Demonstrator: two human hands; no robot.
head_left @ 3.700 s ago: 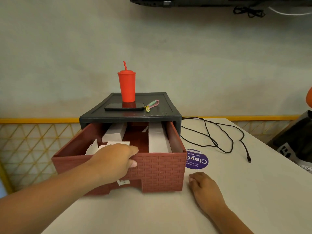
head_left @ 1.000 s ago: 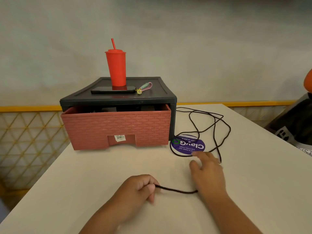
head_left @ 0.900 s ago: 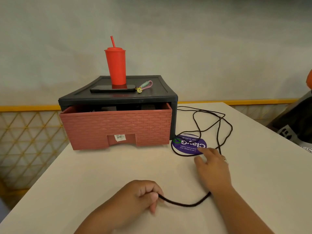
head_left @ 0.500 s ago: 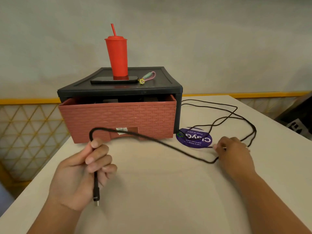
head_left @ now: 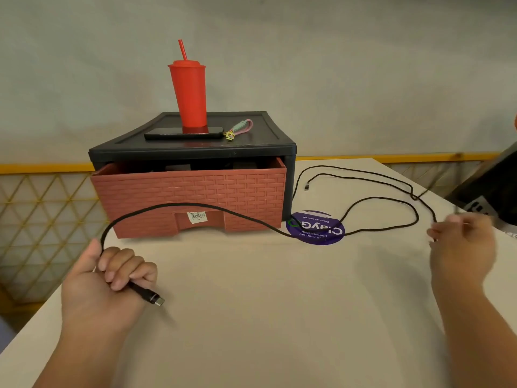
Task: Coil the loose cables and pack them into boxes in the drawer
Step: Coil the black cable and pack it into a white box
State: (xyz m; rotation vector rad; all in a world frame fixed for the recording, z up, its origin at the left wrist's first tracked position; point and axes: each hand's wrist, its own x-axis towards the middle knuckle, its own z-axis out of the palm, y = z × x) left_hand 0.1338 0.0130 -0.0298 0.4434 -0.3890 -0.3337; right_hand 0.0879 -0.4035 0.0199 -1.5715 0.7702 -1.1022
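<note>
Drawer (head_left: 195,189) ajar, contents unclear; left grip (head_left: 109,278) clamped on cable (head_left: 246,217), right grip (head_left: 461,245) blurred, state uncertain.

Near you the tabletop (head_left: 279,317) lies open; the drawer unit (head_left: 195,197) far left and black cable (head_left: 377,177) looping right obstruct.

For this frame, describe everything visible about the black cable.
The black cable is thin, matte and uncoiled. The left hand grips it near one end, a metal-tipped plug sticking out of the fist. It arcs before the drawer, crosses the purple sticker, and loops loosely over the table to the blurred right hand. Its other plug lies beside that drawer.
</note>
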